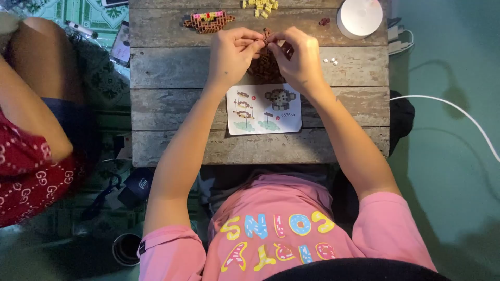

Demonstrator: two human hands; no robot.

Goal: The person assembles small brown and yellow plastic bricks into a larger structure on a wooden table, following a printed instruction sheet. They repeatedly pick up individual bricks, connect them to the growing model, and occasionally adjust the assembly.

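My left hand [232, 52] and right hand [299, 54] meet over the middle of the wooden worktop [172, 67], both with fingers pinched shut on a small brown brick model [265, 65] held between them just above the boards. Just near of it lies the instruction sheet [263, 109] — farther off sit a brown-and-pink built piece [208, 22], yellow loose bricks [260, 6], a few white bits [330, 61] to the right, and a round white lamp [360, 16] at the far right corner.
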